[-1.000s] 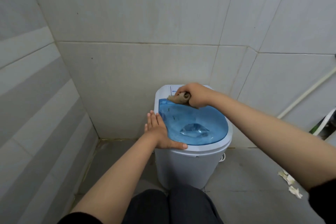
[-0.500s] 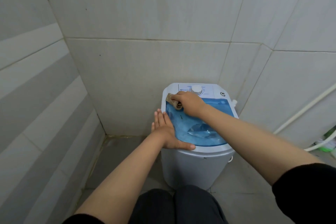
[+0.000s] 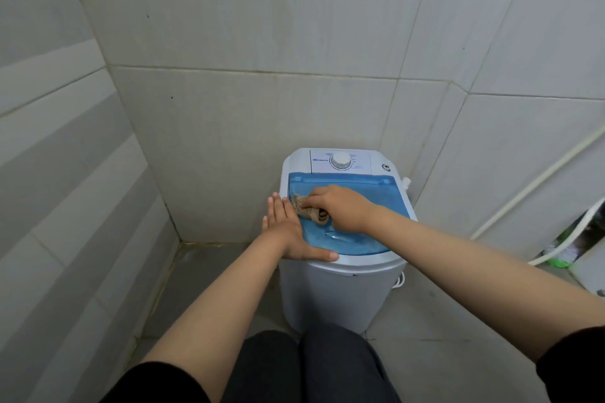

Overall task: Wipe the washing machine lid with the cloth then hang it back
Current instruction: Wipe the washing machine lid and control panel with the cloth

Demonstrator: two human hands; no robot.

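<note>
A small white washing machine (image 3: 340, 291) stands in the tiled corner, topped by a translucent blue lid (image 3: 376, 193). My right hand (image 3: 343, 208) presses a bunched beige cloth (image 3: 309, 213) onto the left part of the lid. My left hand (image 3: 291, 232) lies flat against the machine's left rim, fingers straight and together, thumb along the front edge; it holds nothing. A white control dial (image 3: 341, 160) sits on the panel behind the lid.
Grey tiled walls close in on the left and behind the machine. A white pipe (image 3: 537, 180) runs diagonally up the right wall, with a white hose and a green object (image 3: 561, 260) at the right edge. My dark-trousered knees (image 3: 307, 366) are just before the machine.
My right hand has dragged the cloth from the lid's back left corner toward the front along the left side. My left hand has stayed on the rim. The view has shifted slightly.
</note>
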